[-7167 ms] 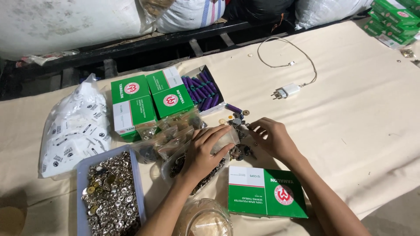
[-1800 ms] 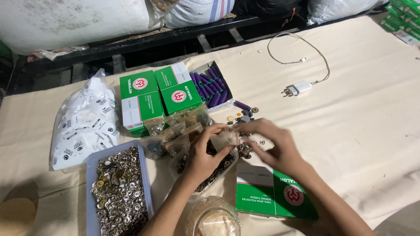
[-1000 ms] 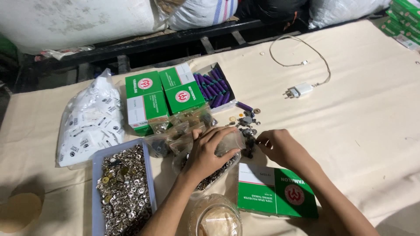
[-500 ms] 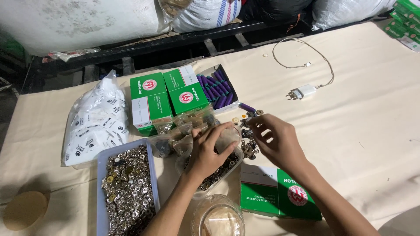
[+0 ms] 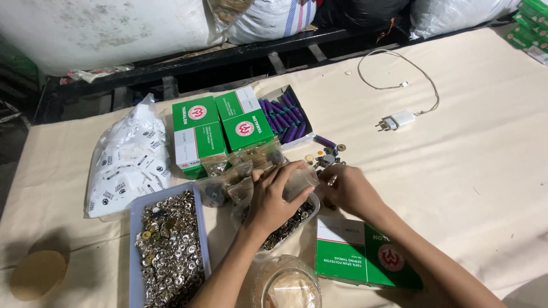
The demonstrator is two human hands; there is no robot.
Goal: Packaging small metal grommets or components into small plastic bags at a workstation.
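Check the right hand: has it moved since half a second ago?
Yes. The right hand has come down from beside the loose buttons, toward the lone green box, and now sits against the left hand.

Two green-and-white boxes [image 5: 222, 128] stand side by side at the middle of the surface [image 5: 468, 165], each with a round red emblem. Just right of them an open box [image 5: 287, 117] holds purple spools. A third green box [image 5: 365, 256] lies flat near the front edge. At left a clear bag [image 5: 128, 159] holds small white labels. More green boxes [image 5: 531, 23] are stacked far right.
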